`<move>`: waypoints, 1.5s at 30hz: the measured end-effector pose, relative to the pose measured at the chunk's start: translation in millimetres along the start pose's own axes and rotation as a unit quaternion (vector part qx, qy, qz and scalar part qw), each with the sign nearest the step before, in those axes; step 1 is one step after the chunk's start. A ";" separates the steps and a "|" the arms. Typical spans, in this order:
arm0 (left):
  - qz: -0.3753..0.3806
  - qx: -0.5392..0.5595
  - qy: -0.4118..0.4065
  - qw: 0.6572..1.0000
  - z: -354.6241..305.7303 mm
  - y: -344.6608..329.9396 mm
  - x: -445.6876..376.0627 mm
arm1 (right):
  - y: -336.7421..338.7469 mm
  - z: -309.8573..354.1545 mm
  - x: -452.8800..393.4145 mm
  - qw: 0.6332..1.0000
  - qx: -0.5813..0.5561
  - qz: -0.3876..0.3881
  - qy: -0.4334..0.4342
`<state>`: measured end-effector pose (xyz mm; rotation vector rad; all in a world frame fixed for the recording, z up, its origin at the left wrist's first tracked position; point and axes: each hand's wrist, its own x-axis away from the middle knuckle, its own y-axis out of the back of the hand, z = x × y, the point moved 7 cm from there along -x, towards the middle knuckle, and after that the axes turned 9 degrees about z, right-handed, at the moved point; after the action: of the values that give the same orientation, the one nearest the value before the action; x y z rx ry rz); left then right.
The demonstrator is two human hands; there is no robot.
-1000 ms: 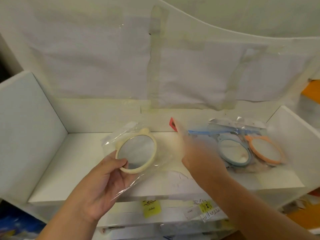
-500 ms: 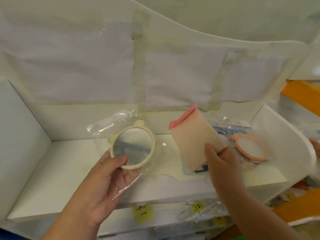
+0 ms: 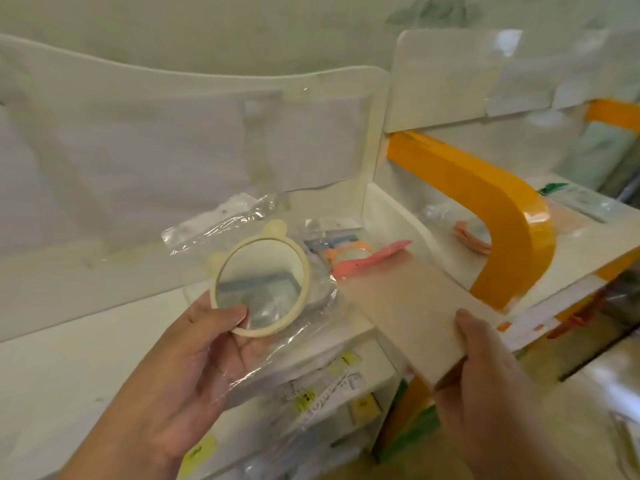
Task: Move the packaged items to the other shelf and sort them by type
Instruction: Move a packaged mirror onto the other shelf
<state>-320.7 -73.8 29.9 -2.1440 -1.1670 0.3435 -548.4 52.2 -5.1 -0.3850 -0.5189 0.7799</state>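
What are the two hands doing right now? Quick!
Left hand: closed, holding the bagged cream mirror by its lower rim.
Right hand: closed, holding the pink flat packet by its near end.

Bright, even, washed-out light — soft motion blur throughout, wide-angle bending at the edges.

just two bare hands, left hand (image 3: 194, 358) and right hand (image 3: 485, 368), no gloves, rings, or sleeves past the fingers
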 end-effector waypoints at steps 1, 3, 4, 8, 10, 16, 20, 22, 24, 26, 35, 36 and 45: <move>0.005 -0.001 0.007 1.000 9.3 -16.5 -1.4 | 14.3 9.8 4.4 1.000 -0.014 -0.001 0.001; 0.011 -0.008 0.016 1.000 28.7 -51.8 -2.0 | 41.9 30.2 13.6 0.999 -0.033 0.004 0.006; 0.010 -0.014 0.019 1.000 38.4 -69.6 -1.3 | 55.7 40.7 19.5 0.999 -0.044 0.008 0.009; -0.006 -0.019 0.030 0.999 82.8 -129.1 -1.0 | 123.3 82.5 39.8 0.996 -0.086 -0.003 0.020; -0.004 -0.013 0.041 0.999 107.8 -155.6 -4.7 | 159.4 102.1 43.9 0.994 -0.108 -0.013 0.028; 0.045 -0.009 0.101 0.994 180.4 -239.0 -14.8 | 247.0 154.4 44.5 0.985 -0.163 -0.015 0.056; 0.050 0.010 0.173 0.984 225.4 -279.9 -17.6 | 285.7 185.2 37.3 0.979 -0.186 -0.017 0.081; 0.074 0.025 0.206 0.976 246.3 -296.2 -25.3 | 300.8 195.5 27.9 0.974 -0.206 -0.023 0.087; 0.081 0.028 0.212 0.974 263.6 -309.4 -39.7 | 314.9 205.1 14.9 0.971 -0.221 -0.033 0.091; 0.068 0.024 0.209 0.975 281.1 -318.7 -57.3 | 330.4 212.6 -1.3 0.967 -0.232 -0.050 0.089; -0.001 -0.009 0.229 0.973 355.2 -342.0 -181.0 | 367.7 264.5 -99.9 0.970 -0.214 -0.063 0.096; -0.014 -0.011 0.228 0.973 361.9 -344.8 -193.5 | 368.2 270.8 -111.9 0.972 -0.207 -0.062 0.090; -0.043 -0.060 0.130 0.989 379.8 -357.8 -259.5 | 370.7 307.2 -214.3 0.983 -0.151 -0.095 0.042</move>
<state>-893.2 11.9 -37.3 -2.1545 -1.1486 -0.0470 -1060.5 176.7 -8.7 -0.6373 -0.5866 0.4985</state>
